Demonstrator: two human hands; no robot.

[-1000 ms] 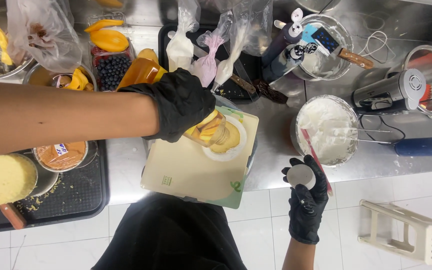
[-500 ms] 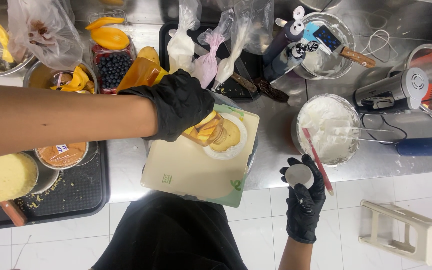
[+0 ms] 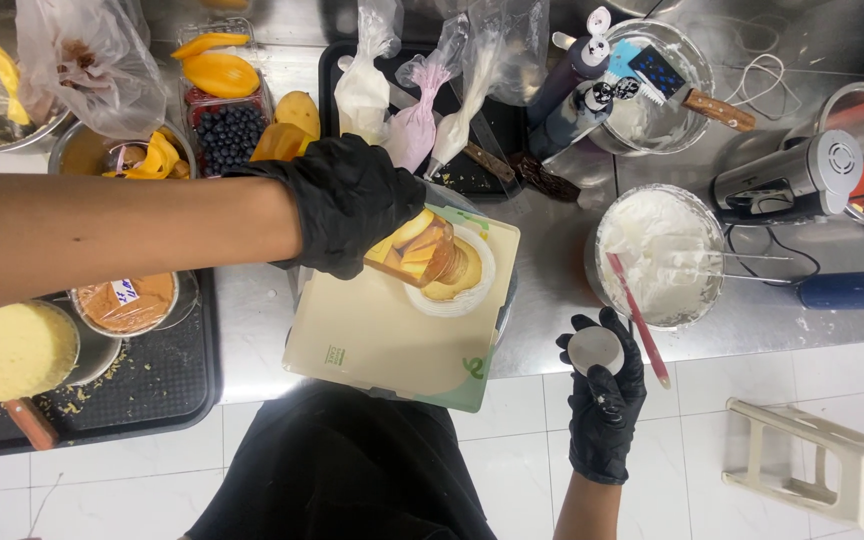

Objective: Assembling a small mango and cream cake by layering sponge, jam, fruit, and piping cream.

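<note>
On the steel worktop [image 3: 552, 270] lies a pale green cutting board [image 3: 372, 340], and on its upper right part sits a small round cake [image 3: 452, 275] ringed with white cream and topped with mango slices. The left hand [image 3: 347, 200], in a black glove, reaches in from the left and rests over the cake's left side, its grip closed around a clear strip [image 3: 414, 252] that wraps the fruit pieces. The right hand [image 3: 602, 385], also gloved in black, hangs below the worktop's edge, well apart from the board, its grip holding a small round white disc [image 3: 594, 348] against the palm. Just above that hand stands a metal bowl of whipped cream [image 3: 657, 255], with a red-handled spatula [image 3: 637, 318] leaning over its rim and a whisk lying in it. Behind the board, a black tray [image 3: 497, 125] carries piping bags [image 3: 412, 125] of white and pink cream. To the left are a tub of blueberries [image 3: 232, 130], cut mango pieces [image 3: 217, 70], and a round yellow sponge [image 3: 12, 350] on another dark tray.
</note>
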